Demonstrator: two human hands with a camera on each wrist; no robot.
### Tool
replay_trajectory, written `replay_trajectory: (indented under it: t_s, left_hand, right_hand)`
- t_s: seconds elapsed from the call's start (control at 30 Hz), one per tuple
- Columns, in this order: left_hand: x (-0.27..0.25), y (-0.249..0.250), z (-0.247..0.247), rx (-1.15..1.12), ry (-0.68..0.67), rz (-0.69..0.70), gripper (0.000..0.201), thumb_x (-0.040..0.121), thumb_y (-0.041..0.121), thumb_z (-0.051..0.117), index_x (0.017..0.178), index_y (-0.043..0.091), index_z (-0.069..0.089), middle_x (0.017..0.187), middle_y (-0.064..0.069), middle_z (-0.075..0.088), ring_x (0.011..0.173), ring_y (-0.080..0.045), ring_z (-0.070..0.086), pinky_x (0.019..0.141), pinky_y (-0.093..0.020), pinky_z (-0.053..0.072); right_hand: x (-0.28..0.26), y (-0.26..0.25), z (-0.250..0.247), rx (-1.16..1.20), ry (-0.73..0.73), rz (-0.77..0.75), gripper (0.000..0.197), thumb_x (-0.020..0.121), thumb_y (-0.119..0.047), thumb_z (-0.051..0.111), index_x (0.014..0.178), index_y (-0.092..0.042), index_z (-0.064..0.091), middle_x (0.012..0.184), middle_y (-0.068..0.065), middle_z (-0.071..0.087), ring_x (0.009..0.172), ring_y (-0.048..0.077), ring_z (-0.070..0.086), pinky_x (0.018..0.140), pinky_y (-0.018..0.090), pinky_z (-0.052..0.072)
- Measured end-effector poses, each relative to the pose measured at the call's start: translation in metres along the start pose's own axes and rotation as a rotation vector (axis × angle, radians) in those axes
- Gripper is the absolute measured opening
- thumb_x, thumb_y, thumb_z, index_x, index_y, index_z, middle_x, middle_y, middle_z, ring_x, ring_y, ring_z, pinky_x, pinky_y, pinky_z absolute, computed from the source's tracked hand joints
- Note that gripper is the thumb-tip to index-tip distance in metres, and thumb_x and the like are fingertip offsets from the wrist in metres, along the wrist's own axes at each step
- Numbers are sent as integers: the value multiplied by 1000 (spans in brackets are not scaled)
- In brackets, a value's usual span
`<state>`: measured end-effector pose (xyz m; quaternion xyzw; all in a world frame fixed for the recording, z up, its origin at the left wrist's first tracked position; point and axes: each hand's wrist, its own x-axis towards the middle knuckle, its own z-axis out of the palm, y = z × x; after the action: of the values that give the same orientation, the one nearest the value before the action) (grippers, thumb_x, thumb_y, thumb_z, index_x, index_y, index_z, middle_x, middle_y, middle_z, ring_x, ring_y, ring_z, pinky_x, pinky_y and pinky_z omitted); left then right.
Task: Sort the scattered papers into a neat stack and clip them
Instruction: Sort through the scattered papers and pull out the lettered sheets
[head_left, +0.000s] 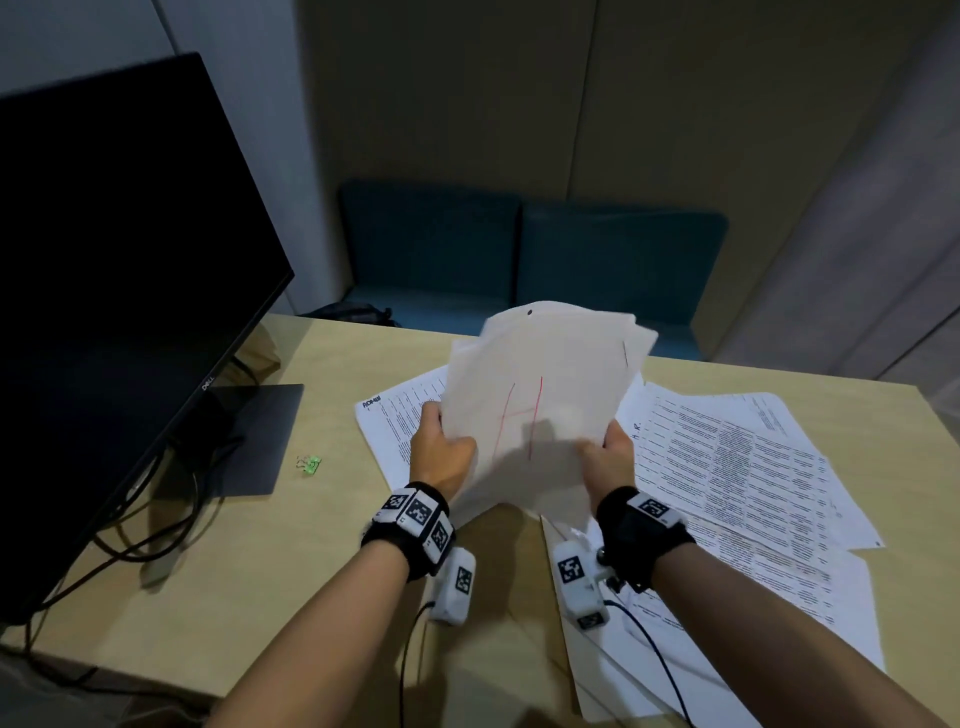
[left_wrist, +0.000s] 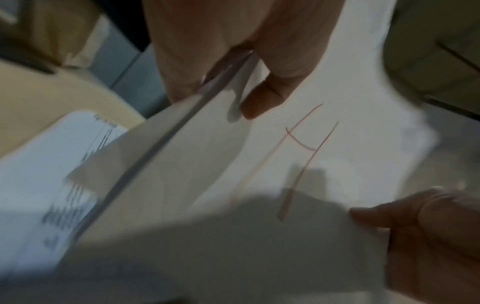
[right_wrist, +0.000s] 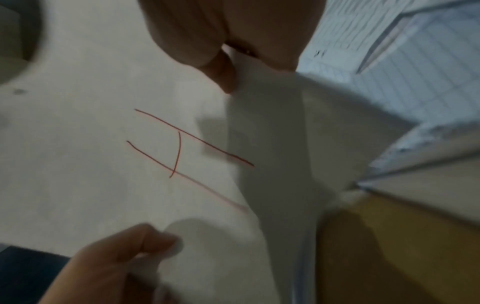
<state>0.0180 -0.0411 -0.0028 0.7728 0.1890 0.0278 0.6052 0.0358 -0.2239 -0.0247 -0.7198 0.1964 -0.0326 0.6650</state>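
Note:
A bundle of white sheets (head_left: 545, 384) with a red "H" on the top page is held tilted up above the desk. My left hand (head_left: 441, 447) grips its left edge, thumb on top; my right hand (head_left: 610, 449) pinches its right edge. The left wrist view shows the left hand (left_wrist: 233, 67) clamped on the sheets (left_wrist: 259, 185), whose edges are uneven. The right wrist view shows the right hand (right_wrist: 233, 53) pinching the same sheets (right_wrist: 103, 144). Printed pages (head_left: 737, 467) lie scattered on the desk under and to the right. A green binder clip (head_left: 310, 464) lies at the left.
A black monitor (head_left: 119, 291) on its stand base (head_left: 249, 441) fills the left, with cables (head_left: 130, 540) trailing over the wooden desk (head_left: 260, 597). Blue seat cushions (head_left: 530, 249) stand behind the desk's far edge.

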Motion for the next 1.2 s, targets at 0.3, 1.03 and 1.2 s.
replay_trajectory:
  t_s: [0.3,1.03,1.2]
  left_hand:
    - [18,-43,-25,271,35,-569,79,71,15,71,136,-2,30,132,-20,49,119,-36,53,98,-45,50]
    - [19,-18,-27,752,168,-160,26,88,5,46,112,1,57,119,-20,54,95,-40,63,68,-35,45]
    - [8,50,-36,1074,191,165,30,89,2,48,119,2,46,116,-19,57,97,-40,64,68,-40,45]
  right_hand:
    - [35,35,-48,-602,-12,141,28,84,4,41,105,2,59,95,18,58,82,27,49,67,28,36]
    - [32,72,-61,-880,-306,329,42,84,-1,52,124,4,42,108,18,57,89,27,51,73,31,44]
    - [33,69,-60,-854,-314,345,43,85,0,51,126,5,42,117,23,58,99,32,55,75,31,43]
